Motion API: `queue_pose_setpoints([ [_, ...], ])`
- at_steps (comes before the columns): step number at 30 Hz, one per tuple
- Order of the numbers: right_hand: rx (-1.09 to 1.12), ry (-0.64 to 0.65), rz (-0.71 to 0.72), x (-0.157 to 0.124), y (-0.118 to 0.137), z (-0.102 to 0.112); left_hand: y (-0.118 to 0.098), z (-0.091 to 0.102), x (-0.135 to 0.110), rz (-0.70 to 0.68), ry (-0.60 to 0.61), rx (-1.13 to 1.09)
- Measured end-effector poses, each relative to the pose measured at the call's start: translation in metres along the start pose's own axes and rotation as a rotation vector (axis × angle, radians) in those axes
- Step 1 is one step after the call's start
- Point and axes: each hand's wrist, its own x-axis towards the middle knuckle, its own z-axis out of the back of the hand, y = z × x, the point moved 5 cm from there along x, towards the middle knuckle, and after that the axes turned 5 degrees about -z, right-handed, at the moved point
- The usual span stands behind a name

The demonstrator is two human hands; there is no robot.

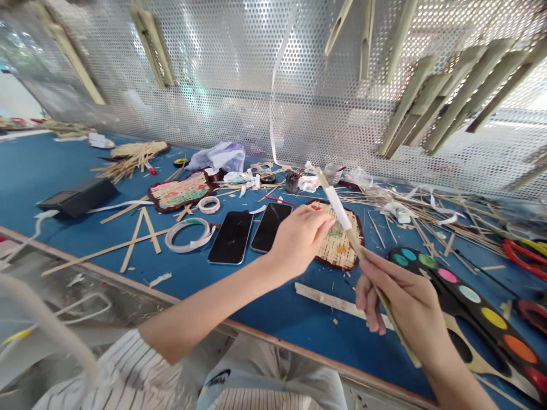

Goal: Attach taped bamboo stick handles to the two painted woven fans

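Our right hand pinches the bamboo strip at four o'clock from centre, tip toward eleven; whether our left hand, bunched beside the white band, holds anything we cannot tell. We'd best keep the strip steady, the band flat.

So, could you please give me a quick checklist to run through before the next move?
1. Right hand holding the bamboo strip: ok, closed around it.
2. White wrap on the strip: ok, near its upper end.
3. Left hand touching the wrap: cannot tell, they look close.
4. Phones flat on the table: ok.
5. Table free of loose pieces: not ok, thin strips lie scattered.
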Motion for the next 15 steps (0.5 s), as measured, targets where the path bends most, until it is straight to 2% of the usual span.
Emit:
queue_pose_setpoints([
  [3,0.027,0.011,-0.076,0.008,-0.003,0.01,0.008,0.004,-0.005,-0.191,-0.183,0.195],
  [5,0.02,0.031,-0.129,0.008,-0.01,0.012,0.005,0.005,-0.01,-0.316,-0.211,0.264],
  [9,-0.04,0.054,-0.187,0.004,-0.019,0.009,-0.001,0.001,-0.017,-0.472,-0.103,0.221],
  [15,-0.109,0.08,-0.271,0.003,-0.024,0.008,-0.003,-0.001,-0.018,-0.519,0.043,0.177],
])
